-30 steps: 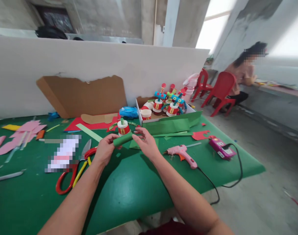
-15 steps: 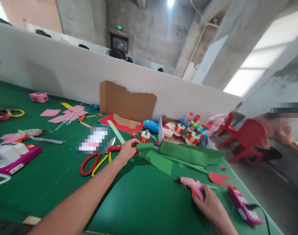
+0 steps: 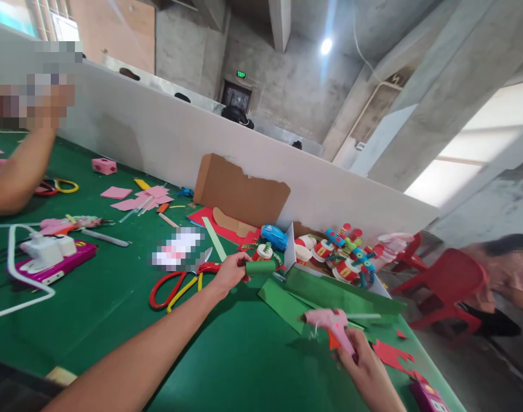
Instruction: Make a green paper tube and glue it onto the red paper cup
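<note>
My left hand [image 3: 230,273] pinches one end of a small rolled tube of green paper [image 3: 261,267], which lies sideways and points right. My right hand [image 3: 359,356] is closed round the handle of a pink glue gun [image 3: 328,321], raised over the table with its dark nozzle toward the left and a clear glue stick out of its back. Beneath and behind the glue gun lie green paper sheets [image 3: 339,292]. Left of the tube, scissors with red and yellow handles [image 3: 169,290] lie with their blades apart, partly behind my left hand.
A box [image 3: 289,246] of cup figures stands at the back right, near a blue item [image 3: 274,236]. Purple power strips [image 3: 58,264] lie at the left and right. Pink paper [image 3: 116,192] and a cardboard piece [image 3: 240,186] are farther back. Another person's arm [image 3: 25,166] reaches in at left.
The glue gun in my right hand has risen off the table. My left hand still holds the green tube. The view has shifted, and another person's arm shows more at the left.
</note>
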Action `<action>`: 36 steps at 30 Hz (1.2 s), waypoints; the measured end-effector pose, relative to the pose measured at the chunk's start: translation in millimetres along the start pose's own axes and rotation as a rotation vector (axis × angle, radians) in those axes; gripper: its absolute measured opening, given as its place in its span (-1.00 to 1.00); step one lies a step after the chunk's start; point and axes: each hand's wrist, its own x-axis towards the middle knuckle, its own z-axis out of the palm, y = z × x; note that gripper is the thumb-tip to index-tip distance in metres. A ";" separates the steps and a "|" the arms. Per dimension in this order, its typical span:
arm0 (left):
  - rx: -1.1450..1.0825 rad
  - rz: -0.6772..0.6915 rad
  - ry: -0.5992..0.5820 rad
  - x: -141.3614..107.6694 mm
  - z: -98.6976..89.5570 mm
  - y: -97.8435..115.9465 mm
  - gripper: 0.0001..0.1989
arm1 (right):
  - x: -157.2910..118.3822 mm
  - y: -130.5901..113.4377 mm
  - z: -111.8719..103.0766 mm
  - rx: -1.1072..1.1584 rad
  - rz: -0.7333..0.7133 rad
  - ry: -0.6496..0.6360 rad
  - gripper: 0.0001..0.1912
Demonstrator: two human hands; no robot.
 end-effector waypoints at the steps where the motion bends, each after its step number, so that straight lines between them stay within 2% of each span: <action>1: -0.001 0.004 0.010 0.3 -0.9 0.4 -0.88 | 9.1 -17.3 2.7 0.080 0.030 -0.007 -0.67; 3: -0.005 0.011 0.032 1.1 -2.7 0.7 -0.87 | 30.5 -50.7 8.6 0.234 0.078 0.000 -0.58; 5: -0.012 0.013 0.051 1.9 -3.9 0.3 -0.87 | 52.5 -77.6 16.3 0.417 0.092 -0.012 -0.61; 7: -0.019 0.011 0.065 2.7 -4.6 -0.6 -0.87 | 71.6 -95.2 26.4 0.647 0.119 -0.083 -0.63; 9: -0.023 0.008 0.073 3.2 -4.7 -1.6 -0.87 | 86.7 -104.3 38.3 0.749 0.135 -0.103 -0.58; 15: -0.030 -0.013 0.084 3.8 -3.2 -3.1 -0.86 | 114.4 -112.7 65.7 0.483 -0.054 -0.099 -0.49; 21: -0.037 -0.026 0.083 3.4 -3.1 -0.4 -0.87 | 122.3 -122.5 65.7 0.216 -0.226 -0.075 -0.46; 24: -0.040 -0.028 0.085 2.8 -3.6 1.2 -0.87 | 121.5 -120.9 64.8 0.201 -0.241 -0.040 -0.45; 30: -0.034 -0.050 0.084 1.7 -2.1 1.0 -0.87 | 120.9 -110.4 67.6 0.235 -0.202 -0.102 -0.47; 36: -0.029 -0.064 0.078 1.4 -1.3 1.7 -0.88 | 117.3 -117.4 67.7 0.143 -0.214 -0.063 -0.53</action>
